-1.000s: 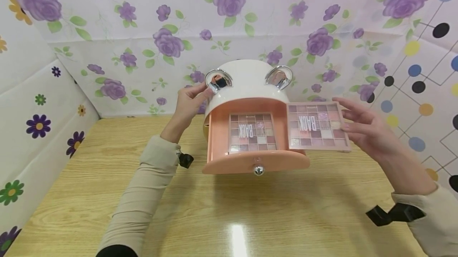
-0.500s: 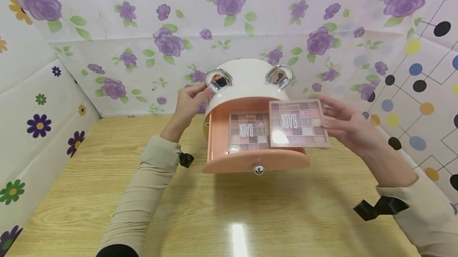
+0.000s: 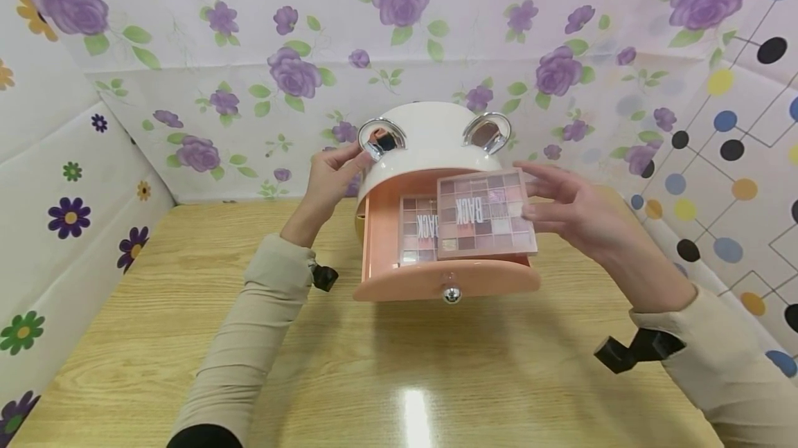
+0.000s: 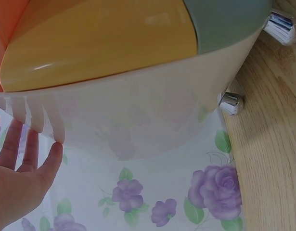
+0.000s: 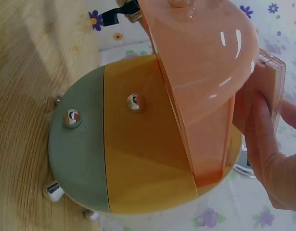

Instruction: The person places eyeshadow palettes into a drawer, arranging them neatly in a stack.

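Observation:
A white storage box (image 3: 427,126) with two silver ears stands with its peach drawer (image 3: 405,283) pulled out. My right hand (image 3: 576,216) pinches a clear-lidded eyeshadow palette (image 3: 483,216) by its right edge, slightly tilted over the drawer. In the right wrist view, thumb and fingers lie on either side of this palette (image 5: 268,79). A second eyeshadow palette (image 3: 418,230) lies inside the drawer, partly covered by the held one. At the box's left side, below the left ear, my left hand (image 3: 330,181) touches the wall with fairly straight fingers, as the left wrist view shows.
Below the peach drawer, the right wrist view shows a yellow drawer (image 5: 143,139) and a green drawer (image 5: 83,149), both with silver knobs. Short silver feet (image 5: 54,191) hold the box off the wooden table (image 3: 349,379). Flowered sheets (image 3: 237,39) rise behind and beside it.
My right hand has carried the palette leftward, from beside the drawer to above it, so it now overlaps the lying palette. My left hand and the box have stayed put.

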The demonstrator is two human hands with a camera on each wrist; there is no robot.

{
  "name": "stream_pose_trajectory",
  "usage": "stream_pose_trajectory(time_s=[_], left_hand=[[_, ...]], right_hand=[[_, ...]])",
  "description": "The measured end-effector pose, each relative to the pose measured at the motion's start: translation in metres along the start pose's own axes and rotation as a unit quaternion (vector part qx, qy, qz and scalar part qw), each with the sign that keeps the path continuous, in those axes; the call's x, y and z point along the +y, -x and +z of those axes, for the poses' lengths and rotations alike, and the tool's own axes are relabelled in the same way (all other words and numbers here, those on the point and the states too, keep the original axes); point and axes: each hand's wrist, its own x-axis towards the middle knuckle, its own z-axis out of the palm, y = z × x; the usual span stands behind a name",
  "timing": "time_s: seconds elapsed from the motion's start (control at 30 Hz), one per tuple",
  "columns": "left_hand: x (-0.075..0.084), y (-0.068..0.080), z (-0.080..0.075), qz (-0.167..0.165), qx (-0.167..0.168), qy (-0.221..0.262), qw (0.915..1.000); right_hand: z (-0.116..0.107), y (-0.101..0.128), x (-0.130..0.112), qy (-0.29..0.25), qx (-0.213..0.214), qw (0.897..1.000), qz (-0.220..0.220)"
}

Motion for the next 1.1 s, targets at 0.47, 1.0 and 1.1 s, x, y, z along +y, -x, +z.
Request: stream_pose_trajectory(time_s=[0.47,1.0,1.1], left_hand=[[0.001,0.0,0.001,0.007,-0.002,0.002,1.0],[-0.001,0.0,0.0,0.012,-0.004,0.005,0.9999],[-0.001,0.0,0.0,0.009,-0.004,0.004,0.9999]], right_hand=[[0.03,-0.019,0.001,0.051,0.008,0.998,0.032],[0.04,-0.015,0.007,0.229,0.05,0.971,0.055],[0.04,-0.015,0.008,0.234,0.039,0.97,0.054]])
